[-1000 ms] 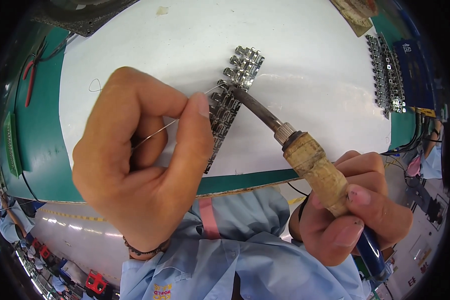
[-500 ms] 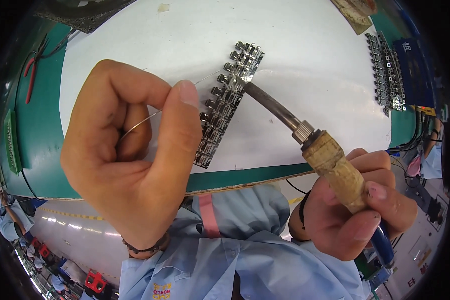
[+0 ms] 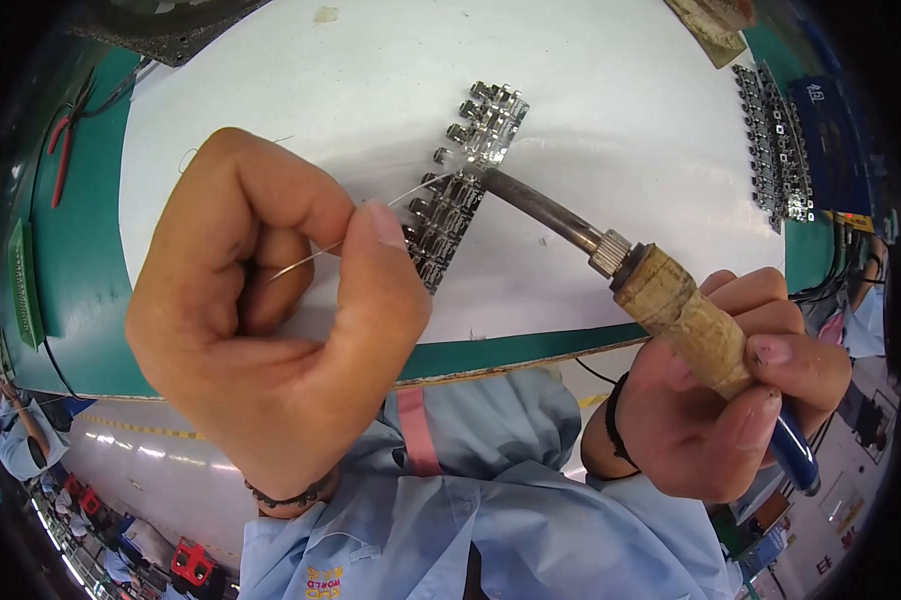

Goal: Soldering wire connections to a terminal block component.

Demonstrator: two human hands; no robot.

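Note:
My left hand [image 3: 271,300] pinches a thin silvery solder wire [image 3: 418,190] between thumb and forefinger. The wire's free end reaches the strip of small circuit boards [image 3: 491,125], which lies slantwise on the white sheet and carries a row of shiny metal connectors. My right hand [image 3: 726,400] grips a soldering iron [image 3: 676,310] by its tape-wrapped, blue-ended handle. Its dark tip meets the strip near the wire's end, with a faint wisp of smoke there. My left thumb and fist cover the strip's lower end.
White paper [image 3: 611,130] covers most of the green bench mat [image 3: 91,270]. More board strips [image 3: 771,150] lie at the right beside a dark blue box [image 3: 831,145]. Red-handled pliers [image 3: 61,160] and a green circuit board [image 3: 26,285] are at the left. A dark block [image 3: 171,25] stands at the back left.
Both hands have shifted: the iron's tip and the wire's end have moved slightly down along the strip toward me. The left hand now covers more of the strip's lower end.

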